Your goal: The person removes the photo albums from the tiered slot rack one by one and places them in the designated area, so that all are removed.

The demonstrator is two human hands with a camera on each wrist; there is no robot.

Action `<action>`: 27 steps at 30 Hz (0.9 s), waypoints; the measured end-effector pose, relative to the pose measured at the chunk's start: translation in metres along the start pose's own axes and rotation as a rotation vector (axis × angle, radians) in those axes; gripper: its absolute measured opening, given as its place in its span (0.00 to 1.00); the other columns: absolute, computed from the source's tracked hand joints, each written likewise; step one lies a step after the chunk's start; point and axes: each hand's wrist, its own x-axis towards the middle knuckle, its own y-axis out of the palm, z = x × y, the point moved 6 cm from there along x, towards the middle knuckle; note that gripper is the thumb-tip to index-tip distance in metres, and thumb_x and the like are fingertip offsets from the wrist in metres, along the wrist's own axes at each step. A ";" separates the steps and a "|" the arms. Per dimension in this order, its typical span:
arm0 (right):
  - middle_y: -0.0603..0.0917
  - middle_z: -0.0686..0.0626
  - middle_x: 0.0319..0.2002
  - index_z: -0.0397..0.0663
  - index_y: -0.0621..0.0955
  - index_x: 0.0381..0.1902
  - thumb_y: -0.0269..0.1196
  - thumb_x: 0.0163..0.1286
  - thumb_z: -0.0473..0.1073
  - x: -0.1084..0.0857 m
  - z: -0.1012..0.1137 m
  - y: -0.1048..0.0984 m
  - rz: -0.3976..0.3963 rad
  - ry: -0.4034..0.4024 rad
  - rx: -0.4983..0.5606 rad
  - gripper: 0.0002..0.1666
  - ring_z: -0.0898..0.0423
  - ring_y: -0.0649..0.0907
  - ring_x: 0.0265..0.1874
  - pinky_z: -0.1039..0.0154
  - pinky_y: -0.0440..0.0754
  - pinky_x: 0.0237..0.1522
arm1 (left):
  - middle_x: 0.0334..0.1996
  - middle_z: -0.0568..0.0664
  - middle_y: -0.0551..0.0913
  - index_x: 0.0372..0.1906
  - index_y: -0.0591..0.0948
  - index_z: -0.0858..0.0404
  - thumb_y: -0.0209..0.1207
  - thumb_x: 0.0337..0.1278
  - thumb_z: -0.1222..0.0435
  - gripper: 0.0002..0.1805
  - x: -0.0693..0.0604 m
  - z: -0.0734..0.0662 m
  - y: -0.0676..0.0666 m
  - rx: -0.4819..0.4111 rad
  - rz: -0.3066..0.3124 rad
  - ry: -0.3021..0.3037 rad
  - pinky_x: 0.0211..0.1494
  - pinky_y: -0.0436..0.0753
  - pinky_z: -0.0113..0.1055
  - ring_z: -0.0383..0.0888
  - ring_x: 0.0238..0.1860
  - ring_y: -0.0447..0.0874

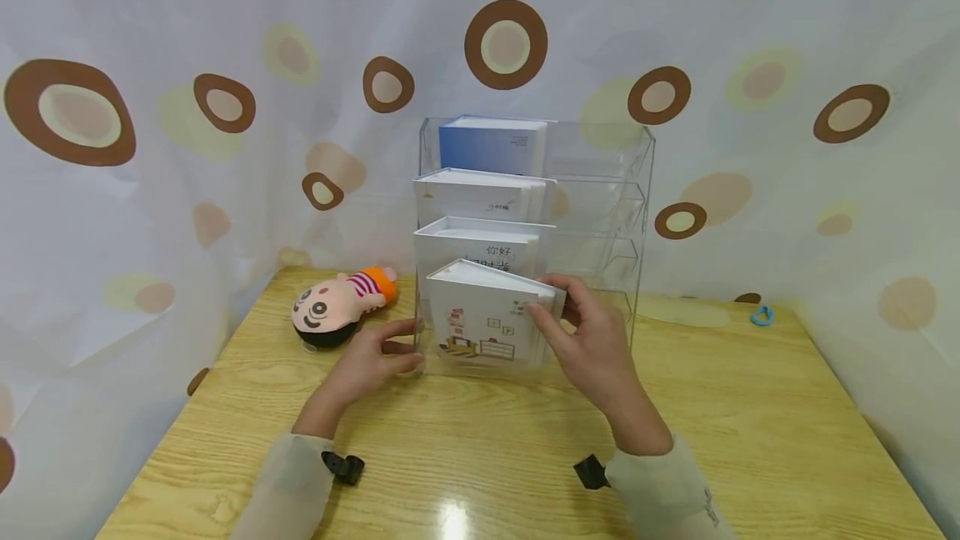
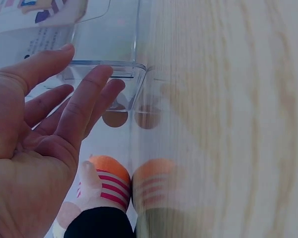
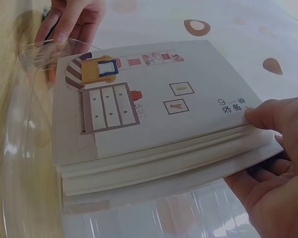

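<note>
A clear acrylic rack [image 1: 592, 150] of stacked tiers holds white books and, at the top, a blue-and-white one [image 1: 487, 148]. In the lowest tier leans a white book with a furniture drawing [image 1: 480, 319] [image 3: 154, 104]. My right hand [image 1: 596, 344] [image 3: 283, 163] grips its right edge, thumb on the cover and fingers behind. At the rack's lower left corner is my left hand [image 1: 375, 365] [image 2: 54, 114], fingers extended beside the clear side wall; whether they touch it I cannot tell.
A doll with an orange and striped outfit [image 1: 341, 302] [image 2: 107, 183] lies left of the rack on the wooden table [image 1: 450, 448]. A small blue ring-like object [image 1: 762, 316] is at the back right. Behind hangs a patterned white curtain [image 1: 315, 23].
</note>
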 end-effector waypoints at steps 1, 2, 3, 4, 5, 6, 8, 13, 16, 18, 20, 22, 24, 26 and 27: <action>0.93 0.35 0.56 0.35 0.83 0.63 0.72 0.79 0.36 0.000 0.001 -0.001 -0.004 -0.003 0.001 0.19 0.38 0.95 0.56 0.38 0.94 0.60 | 0.78 0.67 0.78 0.80 0.75 0.71 0.71 0.75 0.67 0.34 0.000 0.000 0.000 0.001 0.000 0.000 0.64 0.96 0.47 0.66 0.69 0.88; 0.92 0.35 0.56 0.35 0.83 0.63 0.72 0.79 0.35 -0.001 0.001 -0.002 -0.007 -0.006 0.000 0.19 0.38 0.95 0.56 0.39 0.94 0.60 | 0.78 0.67 0.78 0.80 0.75 0.71 0.71 0.75 0.67 0.34 0.000 0.000 0.000 0.001 -0.001 -0.001 0.64 0.96 0.47 0.66 0.68 0.89; 0.92 0.35 0.56 0.35 0.83 0.63 0.72 0.79 0.35 -0.001 0.002 -0.002 -0.009 -0.009 0.000 0.19 0.38 0.95 0.56 0.40 0.94 0.60 | 0.78 0.68 0.78 0.80 0.75 0.71 0.71 0.75 0.67 0.34 0.000 -0.001 0.000 0.001 -0.001 -0.001 0.64 0.96 0.47 0.66 0.68 0.89; 0.93 0.35 0.56 0.35 0.83 0.63 0.72 0.79 0.35 -0.001 0.003 -0.003 -0.012 -0.013 0.001 0.19 0.38 0.95 0.56 0.40 0.94 0.59 | 0.78 0.68 0.78 0.80 0.75 0.71 0.71 0.75 0.67 0.34 0.000 -0.001 0.000 0.001 0.000 -0.002 0.64 0.96 0.47 0.66 0.68 0.89; 0.93 0.35 0.56 0.34 0.83 0.63 0.72 0.78 0.35 -0.001 0.003 -0.004 -0.015 -0.016 0.000 0.19 0.38 0.95 0.55 0.41 0.94 0.59 | 0.78 0.68 0.78 0.80 0.75 0.71 0.71 0.75 0.67 0.34 -0.001 -0.001 0.000 0.001 0.000 -0.003 0.64 0.96 0.47 0.66 0.68 0.89; 0.93 0.35 0.55 0.34 0.83 0.63 0.72 0.78 0.34 -0.001 0.004 -0.005 -0.017 -0.019 0.000 0.19 0.38 0.95 0.55 0.41 0.94 0.59 | 0.78 0.68 0.78 0.80 0.75 0.71 0.71 0.75 0.67 0.34 -0.001 -0.001 0.000 0.000 0.001 -0.003 0.64 0.96 0.47 0.66 0.68 0.89; 0.93 0.35 0.55 0.34 0.84 0.62 0.72 0.78 0.34 -0.001 0.005 -0.007 -0.021 -0.030 -0.002 0.19 0.38 0.95 0.54 0.43 0.95 0.58 | 0.79 0.68 0.78 0.80 0.75 0.71 0.70 0.75 0.67 0.34 -0.001 -0.001 0.000 -0.002 0.005 -0.005 0.64 0.96 0.47 0.65 0.68 0.89; 0.93 0.36 0.53 0.34 0.85 0.61 0.73 0.78 0.33 -0.003 0.008 -0.010 -0.030 -0.058 -0.004 0.18 0.40 0.96 0.52 0.46 0.97 0.54 | 0.79 0.67 0.78 0.81 0.74 0.70 0.70 0.76 0.67 0.34 -0.001 -0.001 0.001 -0.006 0.015 -0.009 0.64 0.96 0.47 0.64 0.68 0.89; 0.93 0.37 0.53 0.34 0.85 0.60 0.74 0.76 0.33 -0.004 0.009 -0.010 -0.033 -0.075 0.004 0.18 0.40 0.96 0.51 0.47 0.97 0.53 | 0.79 0.67 0.77 0.81 0.74 0.71 0.70 0.76 0.68 0.34 -0.002 -0.001 0.002 -0.010 0.019 -0.014 0.63 0.96 0.46 0.64 0.68 0.89; 0.94 0.36 0.53 0.33 0.86 0.60 0.74 0.75 0.32 -0.004 0.010 -0.010 -0.031 -0.088 0.000 0.18 0.40 0.96 0.51 0.47 0.97 0.53 | 0.79 0.68 0.77 0.81 0.74 0.71 0.69 0.76 0.68 0.34 -0.002 -0.001 0.002 -0.014 0.018 -0.015 0.63 0.96 0.45 0.64 0.68 0.89; 0.94 0.36 0.53 0.33 0.86 0.59 0.75 0.74 0.32 -0.005 0.011 -0.010 -0.028 -0.093 -0.004 0.18 0.40 0.96 0.51 0.48 0.97 0.52 | 0.79 0.68 0.77 0.81 0.74 0.71 0.69 0.76 0.69 0.34 -0.002 -0.002 0.002 -0.012 0.015 -0.016 0.63 0.96 0.45 0.65 0.68 0.89; 0.94 0.36 0.53 0.33 0.87 0.59 0.75 0.74 0.32 -0.005 0.011 -0.010 -0.019 -0.095 -0.009 0.18 0.40 0.96 0.50 0.48 0.97 0.51 | 0.79 0.67 0.77 0.81 0.74 0.71 0.69 0.76 0.69 0.34 -0.002 -0.002 0.002 -0.009 0.011 -0.019 0.63 0.96 0.45 0.64 0.68 0.89; 0.94 0.36 0.53 0.33 0.87 0.59 0.75 0.74 0.32 -0.006 0.010 -0.010 -0.006 -0.087 -0.003 0.18 0.40 0.96 0.50 0.48 0.97 0.51 | 0.79 0.67 0.77 0.81 0.74 0.71 0.69 0.76 0.69 0.34 -0.001 -0.002 0.002 -0.004 0.010 -0.021 0.63 0.96 0.45 0.64 0.68 0.89; 0.94 0.36 0.53 0.34 0.87 0.58 0.75 0.74 0.32 -0.007 0.009 -0.010 0.003 -0.074 0.000 0.17 0.40 0.97 0.49 0.49 0.98 0.50 | 0.79 0.67 0.77 0.81 0.74 0.70 0.69 0.77 0.69 0.34 -0.001 -0.002 0.003 -0.002 0.013 -0.023 0.63 0.96 0.45 0.64 0.68 0.89; 0.94 0.37 0.52 0.34 0.87 0.58 0.75 0.74 0.32 -0.008 0.009 -0.008 0.009 -0.069 0.003 0.17 0.41 0.97 0.49 0.50 0.98 0.49 | 0.79 0.67 0.77 0.81 0.74 0.70 0.69 0.77 0.69 0.34 -0.001 -0.002 0.002 -0.004 0.011 -0.023 0.63 0.96 0.45 0.64 0.68 0.89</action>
